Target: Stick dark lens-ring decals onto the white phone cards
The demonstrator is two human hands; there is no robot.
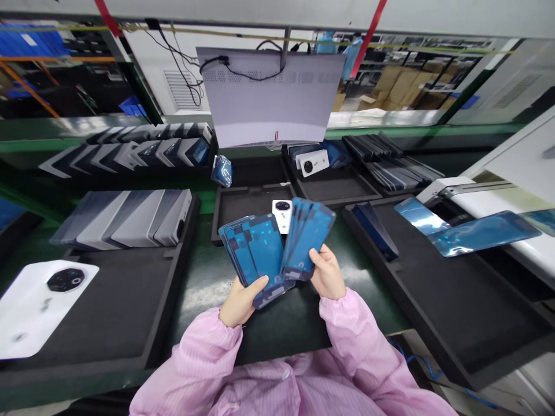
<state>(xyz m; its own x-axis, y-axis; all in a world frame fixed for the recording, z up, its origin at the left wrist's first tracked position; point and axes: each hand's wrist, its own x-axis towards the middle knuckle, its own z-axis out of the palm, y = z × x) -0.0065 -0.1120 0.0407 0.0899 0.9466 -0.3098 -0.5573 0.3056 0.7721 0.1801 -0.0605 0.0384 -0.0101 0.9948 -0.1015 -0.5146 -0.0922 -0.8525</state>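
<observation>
My left hand (239, 301) is closed on a fanned stack of phone panels (265, 245) covered with blue film, its thumb lying across the lower right corner. A second fanned stack of blue-filmed phone panels (313, 228) is gripped in my right hand (328, 274), thumb on its outer edge. Both stacks are held over the bench in front of me, their lower parts meeting in the middle. Just behind them, a white phone back cover (282, 212) with a dark round camera area lies partly hidden at a small black tray (221, 222).
At left, a black tray (117, 312) bears a row of covers (134, 216) and a large white phone back (39, 306). Another black tray (446, 312) stands at right, with loose blue film sheets (485, 231) above it. A monitor (273, 95) hangs ahead.
</observation>
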